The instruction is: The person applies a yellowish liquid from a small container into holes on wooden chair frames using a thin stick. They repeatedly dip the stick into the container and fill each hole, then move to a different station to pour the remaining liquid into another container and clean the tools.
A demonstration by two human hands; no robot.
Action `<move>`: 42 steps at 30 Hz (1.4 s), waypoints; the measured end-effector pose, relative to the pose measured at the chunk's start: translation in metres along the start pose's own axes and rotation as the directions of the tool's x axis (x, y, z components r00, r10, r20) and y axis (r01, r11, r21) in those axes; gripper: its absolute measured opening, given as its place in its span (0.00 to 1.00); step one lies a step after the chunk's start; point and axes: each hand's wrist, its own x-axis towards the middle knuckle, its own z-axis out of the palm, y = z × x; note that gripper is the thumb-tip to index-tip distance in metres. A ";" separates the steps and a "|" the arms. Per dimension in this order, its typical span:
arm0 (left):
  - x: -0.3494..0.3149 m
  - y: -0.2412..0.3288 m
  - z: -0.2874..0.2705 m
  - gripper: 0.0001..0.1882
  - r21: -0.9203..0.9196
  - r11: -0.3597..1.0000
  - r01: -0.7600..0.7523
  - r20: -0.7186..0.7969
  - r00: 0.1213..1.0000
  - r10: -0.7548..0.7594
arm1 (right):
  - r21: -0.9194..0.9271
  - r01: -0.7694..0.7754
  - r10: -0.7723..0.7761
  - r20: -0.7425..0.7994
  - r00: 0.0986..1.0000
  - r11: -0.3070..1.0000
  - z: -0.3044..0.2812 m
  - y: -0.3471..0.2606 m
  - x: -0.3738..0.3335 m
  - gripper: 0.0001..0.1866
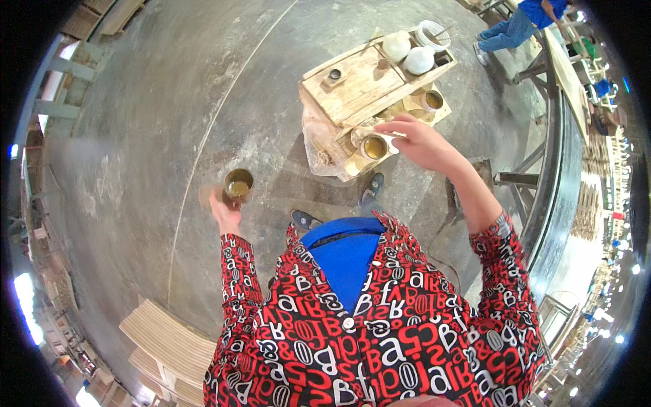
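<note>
The largest thing is the grey concrete floor, which is worn and marked by a long pale line. Along the person's right side runs a long dark metal rail. In front of the person stands a low wooden table, placed obliquely, with a lower ledge on its near side. At the lower left there is a stack of ribbed pale panels. A co-worker in blue top and jeans stands at the upper right, well apart from the table. A clear plastic bag hangs at the table's left end.

At the far right end of the table a white bucket, with a stick in it, stands beside two whitish jugs.

The left hand grasps a held cup with yellowish liquid, over the floor and well apart from the table. The right hand is above the ledge, near the near cup, its fingers stretched leftward; I cannot tell whether they grip something thin. The far cup stands farther right on the ledge. Both contain yellowish liquid. The smallest is a small dark round container upon the tabletop.
</note>
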 end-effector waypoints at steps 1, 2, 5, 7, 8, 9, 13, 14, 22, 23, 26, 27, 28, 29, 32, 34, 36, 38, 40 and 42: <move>-0.006 0.006 0.025 0.20 0.068 0.998 0.000 0.073 0.997 -0.005 | 0.306 0.021 0.007 -0.092 0.996 0.952 -0.012 0.020 -0.017 0.15; -0.011 0.007 0.049 0.17 0.051 0.998 -0.025 0.082 0.996 0.021 | 0.606 -0.107 0.143 -0.012 0.990 0.788 -0.016 0.044 -0.036 0.17; -0.035 -0.009 0.107 0.12 0.038 0.999 0.017 0.228 0.973 -0.025 | 0.971 -0.181 0.364 0.114 0.925 0.157 0.000 0.099 -0.093 0.22; -0.055 -0.028 0.154 0.09 0.073 0.988 0.139 0.231 0.961 -0.152 | 0.986 -0.167 0.383 0.146 0.912 0.020 -0.004 0.124 -0.116 0.22; -0.063 -0.040 0.168 0.08 0.032 0.986 0.164 0.225 0.960 -0.167 | 0.985 -0.162 0.392 0.170 0.904 -0.053 -0.009 0.137 -0.124 0.23; -0.070 -0.049 0.181 0.08 -0.009 0.982 0.190 0.221 0.958 -0.183 | 0.984 -0.162 0.363 0.180 0.914 -0.078 -0.017 0.153 -0.125 0.23; -0.084 -0.082 0.226 0.08 0.003 0.982 0.191 0.245 0.951 -0.186 | 0.984 -0.121 0.308 0.157 0.938 -0.132 -0.054 0.190 -0.113 0.23; -0.085 -0.083 0.233 0.08 0.019 0.984 0.179 0.237 0.955 -0.178 | 0.984 -0.107 0.303 0.147 0.942 -0.145 -0.061 0.191 -0.107 0.23; -0.066 -0.105 0.302 0.16 -0.065 0.968 0.242 0.246 0.944 -0.220 | 0.951 -0.014 0.170 0.069 0.983 -0.309 -0.079 0.221 -0.090 0.24; -0.064 -0.110 0.305 0.16 -0.087 0.973 0.212 0.252 0.950 -0.185 | 0.942 -0.021 0.175 0.084 0.981 -0.335 -0.078 0.224 -0.091 0.24; -0.063 -0.111 0.300 0.15 -0.113 0.973 0.202 0.140 0.973 -0.186 | 0.911 -0.035 0.194 0.124 0.973 -0.410 -0.067 0.223 -0.101 0.25; -0.065 -0.108 0.294 0.13 -0.092 0.976 0.196 0.148 0.972 -0.181 | 0.903 -0.040 0.194 0.135 0.972 -0.427 -0.064 0.220 -0.104 0.25; -0.067 -0.107 0.289 0.12 -0.075 0.981 0.182 0.165 0.972 -0.167 | 0.898 -0.043 0.185 0.137 0.973 -0.438 -0.065 0.221 -0.103 0.25; -0.068 -0.108 0.283 0.10 -0.058 0.984 0.166 0.182 0.971 -0.153 | 0.897 -0.044 0.205 0.148 0.967 -0.440 -0.067 0.222 -0.103 0.25; -0.074 -0.107 0.272 0.09 -0.079 0.974 0.211 0.164 0.967 -0.196 | 0.899 -0.048 0.230 0.163 0.959 -0.436 -0.070 0.226 -0.097 0.26; -0.078 -0.094 0.260 0.09 -0.165 0.956 0.243 0.206 0.956 -0.207 | 0.897 -0.055 0.202 0.158 0.967 -0.439 -0.060 0.215 -0.093 0.25; -0.080 -0.084 0.247 0.09 -0.308 0.890 0.336 0.303 0.921 -0.244 | 0.899 -0.098 0.169 0.186 0.968 -0.427 -0.065 0.208 -0.081 0.26; -0.085 -0.085 0.254 0.11 -0.358 0.828 0.432 0.456 0.855 -0.249 | 0.912 -0.120 0.114 0.177 0.978 -0.392 -0.069 0.203 -0.073 0.26; -0.095 -0.086 0.267 0.12 -0.374 0.810 0.451 0.484 0.840 -0.245 | 0.963 -0.141 0.186 0.186 0.965 -0.231 -0.067 0.190 -0.061 0.25; -0.100 -0.075 0.261 0.13 -0.345 0.828 0.443 0.529 0.820 -0.218 | 0.982 -0.163 0.179 0.179 0.967 -0.098 -0.057 0.162 -0.043 0.23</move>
